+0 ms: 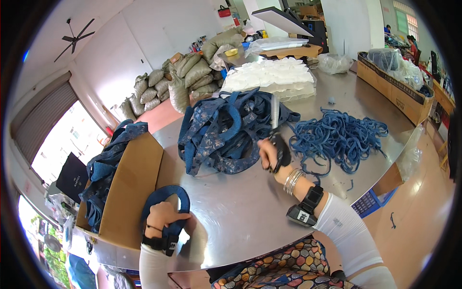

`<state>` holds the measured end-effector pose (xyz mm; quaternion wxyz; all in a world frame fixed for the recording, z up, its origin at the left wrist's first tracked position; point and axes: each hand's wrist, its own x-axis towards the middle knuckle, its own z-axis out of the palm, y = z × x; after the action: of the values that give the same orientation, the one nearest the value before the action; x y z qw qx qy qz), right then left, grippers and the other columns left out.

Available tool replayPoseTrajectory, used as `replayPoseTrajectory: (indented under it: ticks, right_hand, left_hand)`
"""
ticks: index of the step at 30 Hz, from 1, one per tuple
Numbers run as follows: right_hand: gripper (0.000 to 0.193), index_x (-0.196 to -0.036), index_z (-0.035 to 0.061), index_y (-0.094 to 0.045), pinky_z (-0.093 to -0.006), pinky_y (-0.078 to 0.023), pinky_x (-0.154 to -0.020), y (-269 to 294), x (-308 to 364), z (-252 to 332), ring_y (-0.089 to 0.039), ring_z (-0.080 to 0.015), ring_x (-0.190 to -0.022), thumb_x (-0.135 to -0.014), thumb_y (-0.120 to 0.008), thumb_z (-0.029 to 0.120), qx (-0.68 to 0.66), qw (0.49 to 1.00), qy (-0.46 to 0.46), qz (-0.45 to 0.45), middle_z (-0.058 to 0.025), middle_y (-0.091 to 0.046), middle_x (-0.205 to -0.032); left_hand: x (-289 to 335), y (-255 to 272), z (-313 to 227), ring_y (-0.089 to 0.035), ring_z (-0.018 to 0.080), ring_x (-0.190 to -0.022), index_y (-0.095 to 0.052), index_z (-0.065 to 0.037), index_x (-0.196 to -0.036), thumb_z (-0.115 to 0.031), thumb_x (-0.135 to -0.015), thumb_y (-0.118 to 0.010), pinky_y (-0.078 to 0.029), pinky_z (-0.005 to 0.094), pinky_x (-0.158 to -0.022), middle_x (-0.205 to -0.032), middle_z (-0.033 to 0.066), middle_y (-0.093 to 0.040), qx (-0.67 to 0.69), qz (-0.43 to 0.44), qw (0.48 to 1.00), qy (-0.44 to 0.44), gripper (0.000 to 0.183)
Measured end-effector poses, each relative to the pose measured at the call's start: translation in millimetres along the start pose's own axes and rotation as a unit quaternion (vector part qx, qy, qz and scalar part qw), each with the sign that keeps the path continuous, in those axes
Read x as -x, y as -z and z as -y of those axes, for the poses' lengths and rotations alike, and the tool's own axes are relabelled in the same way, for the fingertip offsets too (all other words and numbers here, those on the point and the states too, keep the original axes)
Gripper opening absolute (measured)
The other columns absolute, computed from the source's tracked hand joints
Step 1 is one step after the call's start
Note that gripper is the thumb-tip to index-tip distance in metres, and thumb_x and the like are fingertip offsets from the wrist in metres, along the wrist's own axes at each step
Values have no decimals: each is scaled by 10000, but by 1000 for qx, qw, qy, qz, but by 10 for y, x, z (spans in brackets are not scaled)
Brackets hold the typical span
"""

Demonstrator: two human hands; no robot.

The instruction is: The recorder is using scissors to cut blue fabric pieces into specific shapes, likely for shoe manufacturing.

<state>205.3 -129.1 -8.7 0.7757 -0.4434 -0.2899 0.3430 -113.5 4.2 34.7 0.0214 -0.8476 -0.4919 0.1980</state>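
My left hand (164,215) is closed on a curved dark-blue denim band (166,190) at the near left of the table. The band arches up round the hand, and one finger stretches to the right across it. My right hand (270,155) grips black-handled scissors (275,115), their silver blade pointing away from me. It is raised over the table, apart from the left hand. Beyond lies a big heap of similar patterned denim bands (216,130). To its right is a tangle of thin blue fabric strips (339,137).
A cardboard box (132,188) filled with denim bands stands at the left of the metal table (231,212). White stacked pieces (269,77) lie at the back. A long carton (394,91) sits far right, and a blue crate (373,201) stands below the right edge.
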Motion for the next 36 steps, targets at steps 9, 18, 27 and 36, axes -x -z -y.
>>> replayPoseTrajectory:
  ticks: [9,18,27,36]
  right_hand:
    - [347,-839,66,-509,-183,-327,-379,-300,337,-162,-415,-42,-423,-783,-684,361,177,957,-71,218,20,-496,-581]
    - [359,-821,53,-485,-198,-368,-382,-443,255,-369,-454,-60,-440,-747,-709,323,173,963,-53,202,3,-491,-587]
    - [312,-795,80,-528,-200,-351,-419,-471,156,-387,-446,-69,-430,-851,-578,383,169,971,-50,159,10,-505,-575]
    - [338,-755,37,-500,-209,-362,-401,-407,230,-288,-466,-80,-427,-878,-527,351,81,976,19,202,-96,-592,-660]
  left_hand:
    - [-216,-281,-279,-343,58,-462,-459,-40,-555,-251,-771,-694,-275,260,-414,-502,-32,-393,476,-12,842,-256,383]
    - [-298,-223,-1261,-573,126,-737,-485,10,-1146,-102,-883,-549,-498,244,-639,-928,72,-572,801,-80,534,-258,292]
    - [-61,-219,-1167,-573,172,-840,-484,49,-1170,-191,-763,-701,-470,268,-750,-953,89,-600,468,-156,800,-343,519]
    - [-41,-49,-1068,-571,111,-972,-448,-26,-1236,-77,-912,-479,-447,239,-857,-1117,59,-580,892,71,343,-287,330]
